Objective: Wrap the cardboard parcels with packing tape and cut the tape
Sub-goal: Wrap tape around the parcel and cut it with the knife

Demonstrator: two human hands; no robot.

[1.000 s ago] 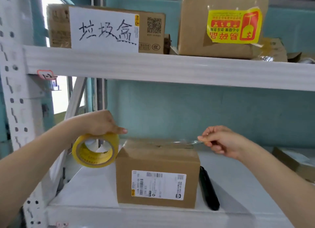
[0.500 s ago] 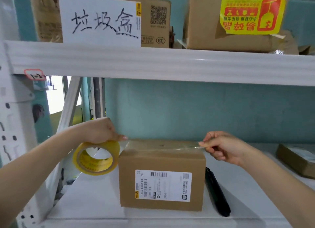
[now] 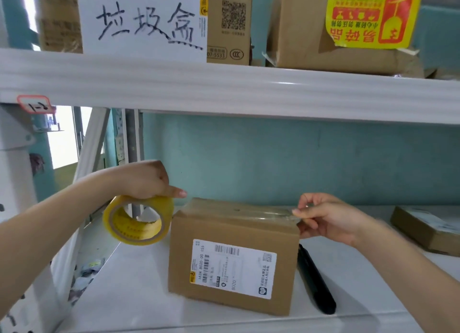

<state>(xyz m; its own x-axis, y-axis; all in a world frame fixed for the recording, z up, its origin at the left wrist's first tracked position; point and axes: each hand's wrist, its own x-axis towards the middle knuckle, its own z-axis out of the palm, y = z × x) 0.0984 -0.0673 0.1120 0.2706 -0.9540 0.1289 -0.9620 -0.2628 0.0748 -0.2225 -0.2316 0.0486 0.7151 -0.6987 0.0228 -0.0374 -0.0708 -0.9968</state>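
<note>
Pale teal wall straight ahead, flat and plain; white metal racking stands before it, the upper shelf beam running the whole width, the lower shelf smooth and white beneath; a white upright at left, a slanted brace beside it; daylight blazes through a window behind them.

What can be read
Sheet: 垃圾盒, handwritten; box behind it: CCC, 07-5533; upside-down yellow sticker: 易碎品; parcel label: 1A3A 8020-00 155.
</note>
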